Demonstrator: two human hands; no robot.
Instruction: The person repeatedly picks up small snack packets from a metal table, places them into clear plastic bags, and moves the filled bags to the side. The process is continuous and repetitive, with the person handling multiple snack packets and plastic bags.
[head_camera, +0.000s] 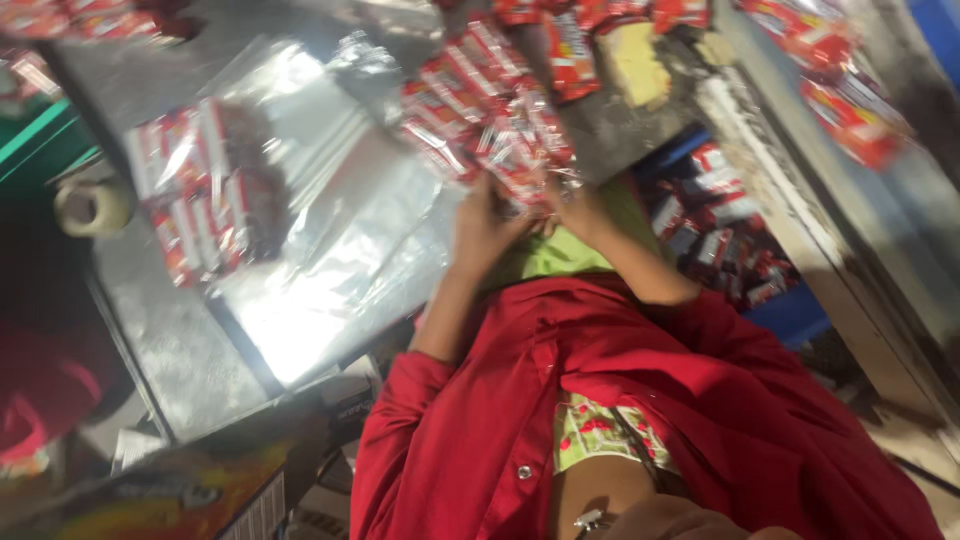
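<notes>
Both my arms reach out of red sleeves to a heap of small red-and-white packets (480, 100) on a metal table (180, 350). My left hand (484, 226) and my right hand (566, 203) meet at the near edge of the heap. Together they grip a bunch of the packets (525, 165). The picture is blurred, so the fingers are hard to make out. To the left lies a clear plastic bag (330, 200) with more of the same packets (195, 190) inside it.
A roll of tape (92, 206) sits at the table's left edge. A blue crate (790, 310) holding packets stands below the table on the right. A yellow block (634, 60) lies past the heap. A printed cardboard box (180, 490) is at the lower left.
</notes>
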